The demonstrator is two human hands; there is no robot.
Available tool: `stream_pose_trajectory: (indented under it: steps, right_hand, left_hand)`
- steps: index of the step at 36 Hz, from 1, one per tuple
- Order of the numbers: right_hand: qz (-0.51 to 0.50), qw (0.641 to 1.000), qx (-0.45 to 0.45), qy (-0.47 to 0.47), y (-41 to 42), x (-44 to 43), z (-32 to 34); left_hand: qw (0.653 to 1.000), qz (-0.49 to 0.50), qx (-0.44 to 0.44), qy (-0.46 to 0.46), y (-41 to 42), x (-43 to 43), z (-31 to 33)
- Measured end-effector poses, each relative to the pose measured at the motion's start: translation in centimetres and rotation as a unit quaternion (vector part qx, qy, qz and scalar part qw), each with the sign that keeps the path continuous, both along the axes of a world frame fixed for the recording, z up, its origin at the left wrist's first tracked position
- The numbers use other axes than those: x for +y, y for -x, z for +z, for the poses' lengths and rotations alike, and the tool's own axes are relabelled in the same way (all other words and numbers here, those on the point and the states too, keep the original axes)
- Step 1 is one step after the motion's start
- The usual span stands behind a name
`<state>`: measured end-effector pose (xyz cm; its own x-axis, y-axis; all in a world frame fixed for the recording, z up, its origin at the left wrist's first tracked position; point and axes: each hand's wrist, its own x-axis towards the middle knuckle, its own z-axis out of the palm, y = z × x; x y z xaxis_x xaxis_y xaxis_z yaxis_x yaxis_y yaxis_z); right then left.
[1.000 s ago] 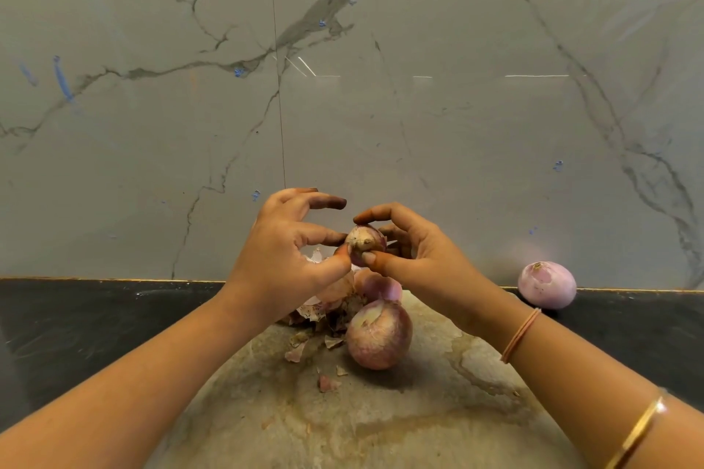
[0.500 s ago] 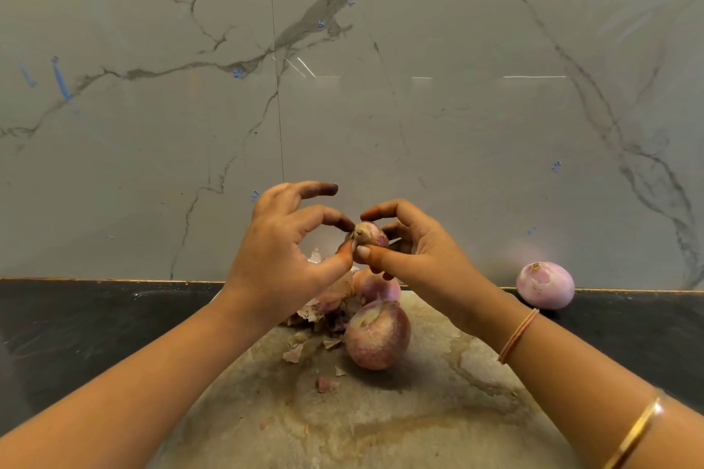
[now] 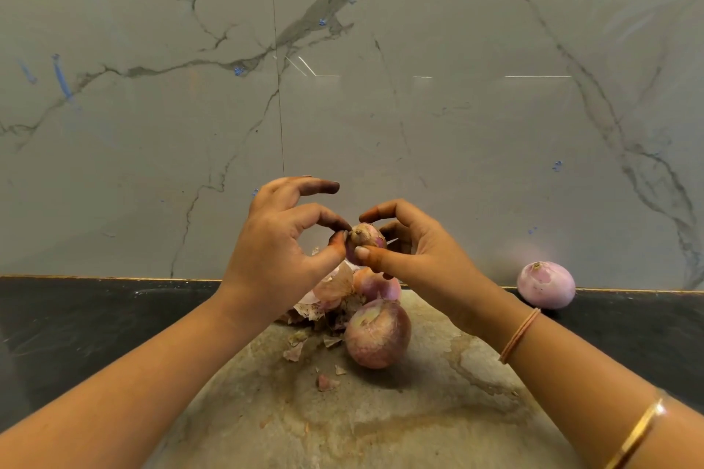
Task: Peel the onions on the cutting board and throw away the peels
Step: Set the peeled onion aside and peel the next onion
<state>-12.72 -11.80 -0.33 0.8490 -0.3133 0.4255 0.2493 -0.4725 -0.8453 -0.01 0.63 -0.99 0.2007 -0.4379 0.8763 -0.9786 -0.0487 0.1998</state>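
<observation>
— Where is the onion being peeled?

— Raised above the cutting board (image 3: pixel 381 426). The right hand (image 3: pixel 423 259) curls its fingers round the small onion (image 3: pixel 366 239) to steady it, and the left hand (image 3: pixel 274 259) pinches its tip between thumb and forefinger, probably to lift the skin.

— And the rest?

— A large onion (image 3: pixel 377 333) and a second onion (image 3: pixel 378 286) sit on the board beside the peels (image 3: pixel 330 295). A peeled onion (image 3: pixel 545 284) lies apart at the counter (image 3: pixel 76 335)'s back edge, likely kept out of the scraps.

Most of the held onion (image 3: pixel 366 236) behind the fingers (image 3: pixel 375 263); peel pile (image 3: pixel 330 297) partly behind the left hand (image 3: pixel 274 251).
</observation>
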Motion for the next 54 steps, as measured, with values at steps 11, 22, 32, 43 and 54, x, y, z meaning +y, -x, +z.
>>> stream_pose_trajectory:
  steps: [11,22,32,43,54]
  right_hand:
    - [0.040,0.999,0.007,-0.023,0.4,0.2,0.2]
    - [0.077,0.983,-0.006,-0.166,0.4,-0.4,0.4]
    - [0.044,0.972,0.010,-0.231,0.2,-1.0,0.3]
    - [0.055,0.980,0.058,-0.183,0.1,-0.4,0.2]
    - [0.063,0.977,0.054,-0.197,0.1,-0.5,0.1]
  left_hand:
    - [0.997,0.062,0.053,0.003,-0.6,0.1,-0.1]
    - [0.981,0.145,0.119,-0.042,-1.5,0.2,-0.1]
    - [0.991,-0.041,0.045,-0.122,-0.2,0.1,-0.3]
    - [0.991,-0.068,-0.034,-0.110,-0.3,0.0,-0.4]
    - [0.992,-0.060,-0.049,-0.097,-0.2,-0.1,-0.4]
